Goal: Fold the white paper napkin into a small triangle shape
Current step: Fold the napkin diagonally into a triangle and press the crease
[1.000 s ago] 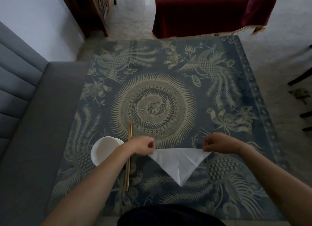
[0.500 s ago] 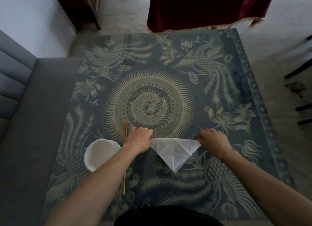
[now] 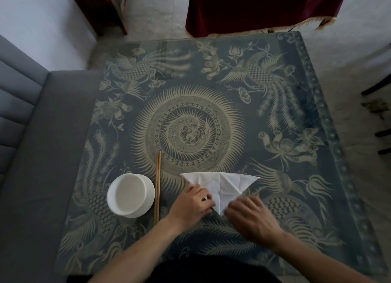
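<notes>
My hands have moved from the two far corners of the napkin down to its near tip. My left hand (image 3: 193, 203) now sits on the left slanted edge, fingers bent and pressed down on the paper. My right hand (image 3: 249, 214) is at the tip on the right side. It looks blurry, so I cannot tell if its fingers are pinching the paper or just touching it.

The white napkin (image 3: 221, 185) lies flat on the worktop (image 3: 296, 198), right in front of me. It is a triangle now. Its long straight edge is on the far side and runs left to right. Its point aims at me, between my two hands. A crease goes down the middle from the far edge to the point.

I think the next fold goes along that crease, one side over the other, to make a smaller triangle. Both hands are at the point, about equally close to it.

A white bowl (image 3: 130, 195) and a pair of chopsticks (image 3: 157, 187) sit to the left, apart from the napkin.
</notes>
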`<control>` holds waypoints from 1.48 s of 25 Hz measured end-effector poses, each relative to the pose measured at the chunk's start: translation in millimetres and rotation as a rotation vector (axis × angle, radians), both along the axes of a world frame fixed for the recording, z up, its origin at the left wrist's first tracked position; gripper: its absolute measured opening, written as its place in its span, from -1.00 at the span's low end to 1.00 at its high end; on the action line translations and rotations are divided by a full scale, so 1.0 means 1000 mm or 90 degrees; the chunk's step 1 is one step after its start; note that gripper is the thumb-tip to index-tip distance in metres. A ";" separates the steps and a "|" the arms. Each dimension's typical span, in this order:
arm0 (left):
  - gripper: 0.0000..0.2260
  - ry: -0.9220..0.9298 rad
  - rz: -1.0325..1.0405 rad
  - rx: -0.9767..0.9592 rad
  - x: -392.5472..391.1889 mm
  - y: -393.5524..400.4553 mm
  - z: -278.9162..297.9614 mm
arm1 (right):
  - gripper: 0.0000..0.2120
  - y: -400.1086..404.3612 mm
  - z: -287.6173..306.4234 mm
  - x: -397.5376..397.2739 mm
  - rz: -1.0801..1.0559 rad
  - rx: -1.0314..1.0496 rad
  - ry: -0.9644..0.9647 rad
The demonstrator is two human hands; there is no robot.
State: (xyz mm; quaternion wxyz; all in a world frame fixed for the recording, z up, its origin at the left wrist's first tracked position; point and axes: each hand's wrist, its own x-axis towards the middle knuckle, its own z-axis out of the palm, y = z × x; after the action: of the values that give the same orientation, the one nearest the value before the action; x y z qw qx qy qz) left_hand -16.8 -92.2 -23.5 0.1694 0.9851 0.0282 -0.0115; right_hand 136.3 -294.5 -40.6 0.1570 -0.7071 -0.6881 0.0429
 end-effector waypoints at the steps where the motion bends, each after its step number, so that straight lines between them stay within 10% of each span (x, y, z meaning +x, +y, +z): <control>1: -0.81 0.006 0.002 0.004 -0.001 -0.004 -0.002 | -0.79 -0.010 -0.005 -0.008 0.016 -0.005 0.007; 13: -0.96 -0.030 -0.027 0.107 0.010 -0.019 -0.004 | -0.47 -0.026 -0.009 -0.026 -0.066 -0.155 -0.001; 23: -0.92 -0.036 0.220 -0.124 0.009 -0.029 -0.004 | -0.48 -0.027 -0.009 -0.028 -0.079 -0.134 0.000; 37: -0.95 -0.035 0.105 0.003 -0.004 -0.038 -0.019 | -0.47 -0.028 -0.011 -0.028 -0.083 -0.145 -0.011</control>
State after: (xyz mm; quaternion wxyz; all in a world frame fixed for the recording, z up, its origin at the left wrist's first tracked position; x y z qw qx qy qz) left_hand -20.3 -129.7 -42.5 0.1680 0.9798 0.1048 0.0296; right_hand 108.1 -322.2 -52.0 0.0722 -0.7638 -0.6328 0.1046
